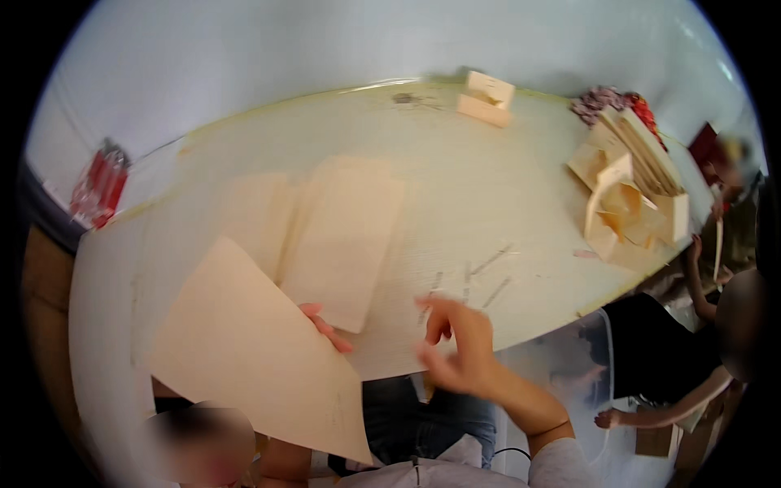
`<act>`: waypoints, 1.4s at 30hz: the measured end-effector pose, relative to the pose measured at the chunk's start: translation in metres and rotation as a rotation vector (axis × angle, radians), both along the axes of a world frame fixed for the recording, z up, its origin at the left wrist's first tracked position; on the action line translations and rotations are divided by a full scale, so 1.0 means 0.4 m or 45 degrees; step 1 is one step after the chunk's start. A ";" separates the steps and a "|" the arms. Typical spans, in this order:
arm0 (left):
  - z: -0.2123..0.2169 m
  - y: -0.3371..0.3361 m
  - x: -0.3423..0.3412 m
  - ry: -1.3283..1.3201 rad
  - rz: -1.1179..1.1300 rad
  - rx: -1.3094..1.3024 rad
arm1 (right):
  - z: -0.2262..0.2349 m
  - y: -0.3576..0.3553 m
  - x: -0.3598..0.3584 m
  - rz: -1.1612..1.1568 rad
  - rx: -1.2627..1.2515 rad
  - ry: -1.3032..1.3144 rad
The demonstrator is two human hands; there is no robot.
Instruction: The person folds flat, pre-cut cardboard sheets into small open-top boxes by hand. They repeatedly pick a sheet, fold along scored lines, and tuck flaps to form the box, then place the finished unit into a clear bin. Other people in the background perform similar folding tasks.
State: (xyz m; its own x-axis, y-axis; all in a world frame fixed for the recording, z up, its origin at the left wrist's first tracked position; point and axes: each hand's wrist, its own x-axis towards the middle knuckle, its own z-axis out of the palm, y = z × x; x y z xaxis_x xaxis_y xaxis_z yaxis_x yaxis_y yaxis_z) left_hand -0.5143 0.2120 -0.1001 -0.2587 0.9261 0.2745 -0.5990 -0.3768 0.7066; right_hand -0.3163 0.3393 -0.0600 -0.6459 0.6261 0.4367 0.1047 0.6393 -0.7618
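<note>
The left hand (pixel 327 328) has its fingers over the edge of a large cream sheet (pixel 252 350), apparently gripping it; palm and thumb are hidden behind. The sheet spreads from those fingers toward 8 o'clock, raised and tilted, its near corner past the worktop's (pixel 521 187) edge. Held by one edge, it could sag, crease or slip into the lap if that grip loosens.

The right hand (pixel 460 342), at 3 o'clock from the left, is blurred, its thumb and forefinger apart, with nothing visible between them. It gives the sheet no support, and a hurried grab could bend it.

At 12 o'clock from the left hand lie flat cream sheets (pixel 346 244); the raised one could catch and drag them.

Farther out, a folded cream box (pixel 486 102) stands near 12 o'clock from the right hand. Toward 2 o'clock, a heap of folded cream pieces (pixel 634 191) sits close to the worktop's edge, where a nudge might topple some.
</note>
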 end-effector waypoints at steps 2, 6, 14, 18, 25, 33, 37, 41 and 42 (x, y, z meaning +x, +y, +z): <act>-0.009 0.070 0.072 0.146 0.308 -0.193 | 0.030 -0.042 0.060 -0.007 0.536 0.260; 0.000 0.194 0.178 0.107 0.173 -0.386 | 0.044 -0.061 0.135 -0.068 1.371 -0.223; 0.088 0.287 0.261 1.830 0.484 -0.575 | 0.018 0.001 0.239 -0.151 1.231 -0.571; 0.105 0.309 0.263 1.935 0.355 -0.707 | -0.015 0.065 0.242 -0.166 1.143 -0.976; 0.104 0.323 0.253 1.880 0.250 -0.886 | -0.070 0.085 0.201 -0.320 1.317 -1.042; 0.053 0.357 0.225 1.791 0.140 -0.830 | -0.091 0.200 0.143 -0.055 1.180 -0.775; 0.019 0.370 0.208 1.571 0.001 -0.852 | -0.114 0.214 0.124 0.045 1.005 -0.772; -0.007 0.371 0.192 1.659 0.057 -0.872 | -0.131 0.226 0.111 0.143 0.885 -0.745; -0.011 0.375 0.184 1.662 0.020 -0.866 | -0.134 0.232 0.106 0.175 0.867 -0.721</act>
